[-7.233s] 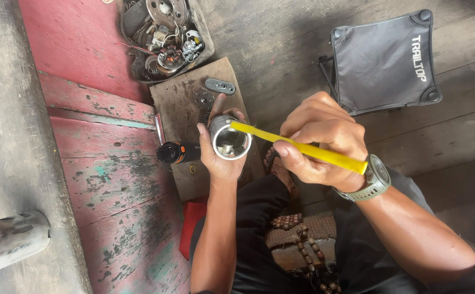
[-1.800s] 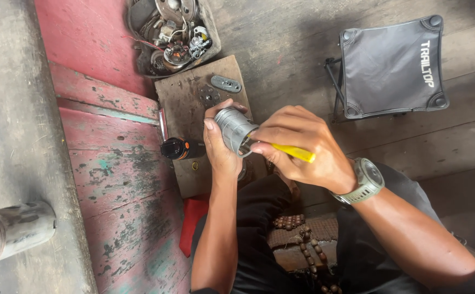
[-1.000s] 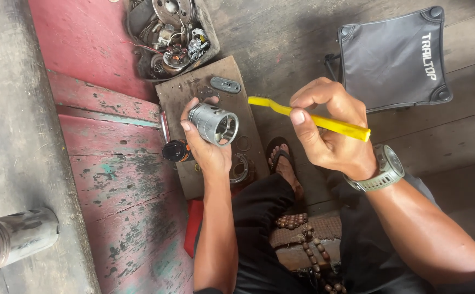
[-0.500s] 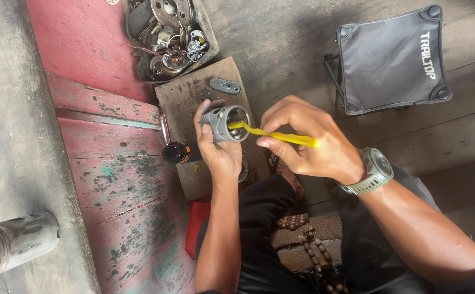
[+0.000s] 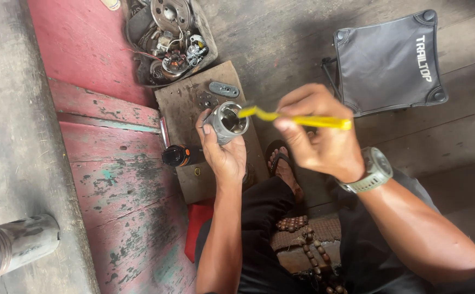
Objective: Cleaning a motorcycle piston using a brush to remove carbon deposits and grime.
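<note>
Worn grey floorboards fill the right of the scene, and a red-painted plank surface with flaking paint runs down the left beside a strip of bare concrete. On the floor lies a dirty wooden board (image 5: 194, 103), and over its near part the left hand (image 5: 224, 155) grips a short metal cylinder (image 5: 226, 122), fingers wrapped round its side with the open end turned towards the right. The right hand (image 5: 319, 139), a grey watch (image 5: 372, 170) on its wrist, pinches a thin yellow brush (image 5: 302, 118) between thumb and fingertips; its bent far tip sits at the cylinder's open mouth, blurred. Just left of the left hand a small black bottle with an orange band (image 5: 177, 155) lies on the board. A small grey oval plate (image 5: 224, 89) rests on the board's far end. Farther off, a tray of tangled engine parts and wires (image 5: 166, 38) sits on the red planks. A black folding stool (image 5: 387, 60) stands at the far right. A dull metal can (image 5: 14, 253) lies on its side at the near left.
</note>
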